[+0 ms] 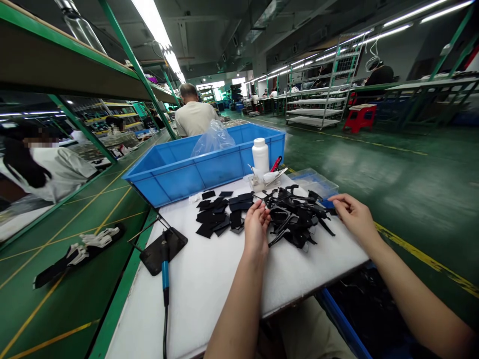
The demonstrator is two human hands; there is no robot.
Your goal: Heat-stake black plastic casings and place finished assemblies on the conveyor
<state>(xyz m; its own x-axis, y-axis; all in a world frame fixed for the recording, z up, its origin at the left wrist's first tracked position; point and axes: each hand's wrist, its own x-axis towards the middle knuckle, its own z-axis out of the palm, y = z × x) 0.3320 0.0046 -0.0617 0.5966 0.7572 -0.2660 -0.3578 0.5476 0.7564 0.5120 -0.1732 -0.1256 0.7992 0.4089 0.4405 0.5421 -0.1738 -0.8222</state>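
Note:
Curled fingers close my left hand (257,227), palm turned up, between two heaps on the white work surface (198,284); whatever it holds is too small or hidden to name. Flat black pieces (213,217) lie to its left. On its right is a pile of thin, black, irregular parts (295,214). My right hand (352,214) is over the right edge of that pile, thumb and fingertips pressed together; I cannot make out anything between them.
Behind the heaps stand a blue bin (202,172) with a clear bag, a white bottle (261,155) and a tray of small tools (267,179). A blue-handled soldering iron (165,271) lies at the left by a black pad (149,254). A person (194,117) sits beyond the bin.

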